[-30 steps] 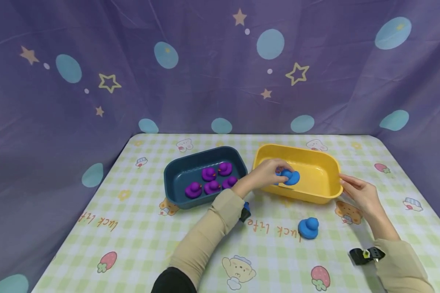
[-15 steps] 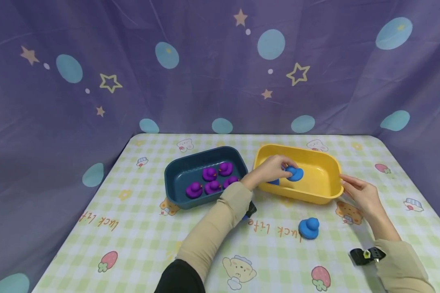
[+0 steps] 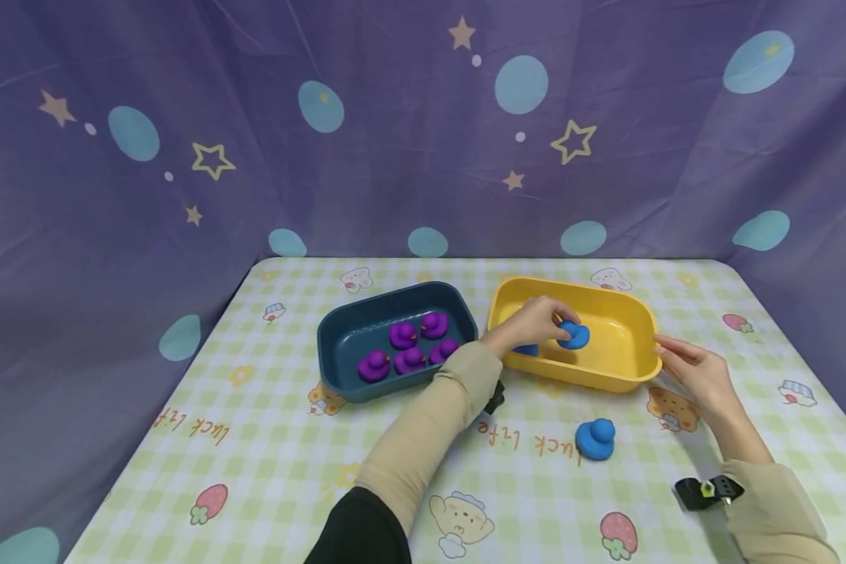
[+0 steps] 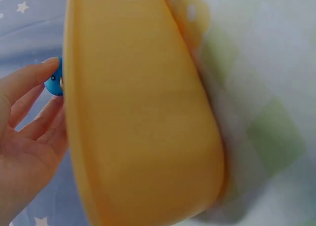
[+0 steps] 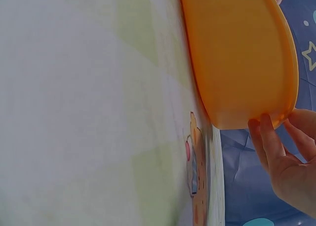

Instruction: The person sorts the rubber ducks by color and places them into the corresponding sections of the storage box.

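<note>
My left hand pinches a blue toy duck between thumb and fingers, inside the yellow tub. In the left wrist view, the tub wall hides most of that duck. Below the left wrist, part of another blue shape shows in the tub. At the tub's right end, my right hand touches the outer wall and rim with fairly straight fingers. A blue duck sits on the tablecloth in front of the tub. Several purple ducks lie in the dark teal tub on the left.
A checked tablecloth with printed figures covers the table. The left forearm crosses in front of the teal tub's right corner. A bit of blue shows beside the black wrist camera. Behind the table hangs a purple curtain.
My left hand has moved a little to the right within the yellow tub, with the blue duck in its fingers. My right hand stays at the tub's end.
</note>
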